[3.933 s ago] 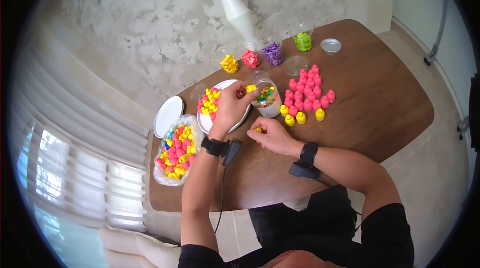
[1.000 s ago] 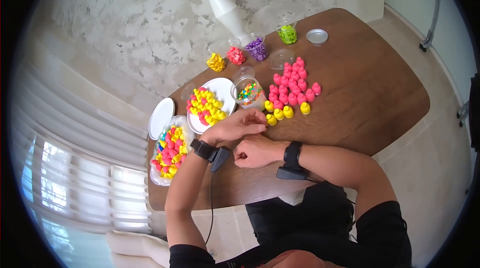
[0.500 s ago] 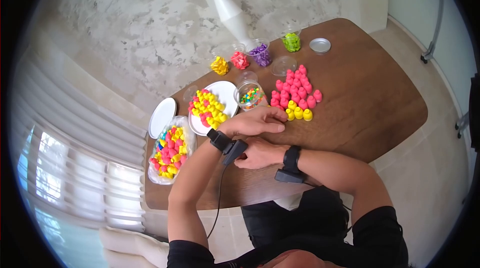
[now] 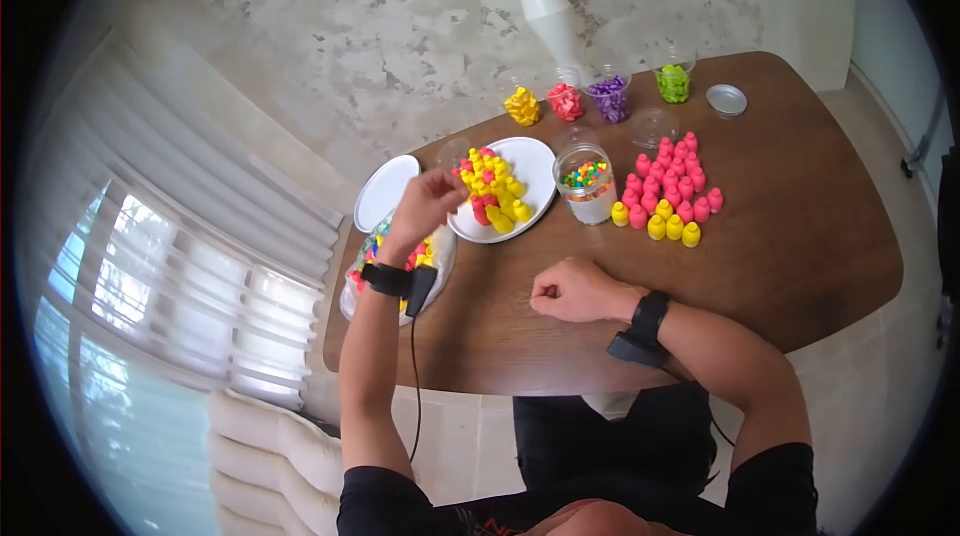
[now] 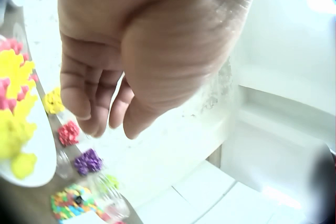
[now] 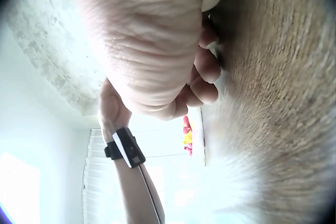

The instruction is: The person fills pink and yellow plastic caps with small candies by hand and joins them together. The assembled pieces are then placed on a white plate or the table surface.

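My left hand [image 4: 428,208] is raised over the clear plastic bag [image 4: 446,261] of pink and yellow pieces, close to the left edge of the white plate [image 4: 540,171]. Its fingers are loosely bent, with nothing seen between them in the left wrist view. A heap of small yellow and pink bottle-shaped pieces [image 4: 492,186] lies on that plate. My right hand [image 4: 578,290] rests on the table, fingers loosely curled under and no object showing in them. Beyond it stand upright pink bottle-shaped pieces [image 4: 685,186] in rows, with several yellow ones [image 4: 674,228] at the near side.
A clear jar [image 4: 588,198] of small multicoloured bits stands between plate and rows. Along the far edge are cups of yellow [image 4: 522,107], pink [image 4: 565,103], purple [image 4: 610,99] and green [image 4: 674,85] pieces. A white lid [image 4: 387,192] lies left, a silver lid [image 4: 726,100] right.
My left hand, holding a yellow piece 3.9 seconds ago, has gone from beside the yellow pieces leftward to above the bag. My right hand stays low on the table. The head view has shifted.
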Demonstrator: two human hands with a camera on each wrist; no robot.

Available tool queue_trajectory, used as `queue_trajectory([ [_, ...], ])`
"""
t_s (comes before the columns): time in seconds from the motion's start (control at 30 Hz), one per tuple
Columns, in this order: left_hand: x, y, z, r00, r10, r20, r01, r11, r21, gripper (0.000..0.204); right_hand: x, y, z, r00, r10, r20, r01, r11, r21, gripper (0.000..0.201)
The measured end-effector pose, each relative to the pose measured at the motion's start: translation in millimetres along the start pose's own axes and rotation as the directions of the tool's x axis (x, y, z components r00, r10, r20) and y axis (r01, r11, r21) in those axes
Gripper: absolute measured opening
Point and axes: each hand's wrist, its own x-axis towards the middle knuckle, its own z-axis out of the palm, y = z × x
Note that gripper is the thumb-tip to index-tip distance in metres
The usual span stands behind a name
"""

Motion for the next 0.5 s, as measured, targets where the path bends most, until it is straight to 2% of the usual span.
queue_trajectory([
  [0.03,-5.8,-4.2,7.5,0.998,0.062,-0.008,-0.061,0.990,0.130,0.014,0.5,-1.3,-0.5,1.000,0.007,0.003,-0.007,1.000,0.002,0.020],
  [0.1,-7.1,-30.6,25.4,0.992,0.126,0.016,-0.127,0.973,0.192,0.019,0.5,-2.2,-1.4,1.000,0.014,-0.002,-0.014,1.000,0.017,0.020],
  [0.13,-10.2,-26.2,36.5,0.992,0.127,-0.009,-0.121,0.964,0.238,0.026,0.5,-1.6,-0.7,1.000,0.015,-0.009,-0.015,0.999,0.032,0.020],
  [0.23,-11.9,1.9,61.4,0.996,0.077,0.036,-0.085,0.947,0.310,0.034,0.4,1.5,3.8,0.999,0.038,-0.021,-0.036,0.995,0.096,0.020],
  [0.27,-6.1,3.3,66.3,0.991,0.123,0.050,-0.133,0.910,0.392,0.042,1.2,2.4,4.5,0.999,0.047,-0.025,-0.043,0.992,0.118,0.020],
  [0.37,9.8,-1.9,77.2,0.970,0.238,0.056,-0.223,0.767,0.601,0.044,0.3,3.1,4.9,0.998,0.062,-0.026,-0.057,0.987,0.152,0.020],
  [0.4,17.0,-1.1,78.4,0.987,0.129,0.099,-0.162,0.788,0.594,0.042,0.2,5.4,6.1,0.998,0.054,-0.027,-0.049,0.985,0.163,0.020],
  [0.5,29.6,-3.8,83.4,0.980,0.091,0.180,-0.189,0.721,0.667,0.038,1.0,10.0,6.4,0.999,0.044,-0.030,-0.038,0.981,0.188,0.020],
])
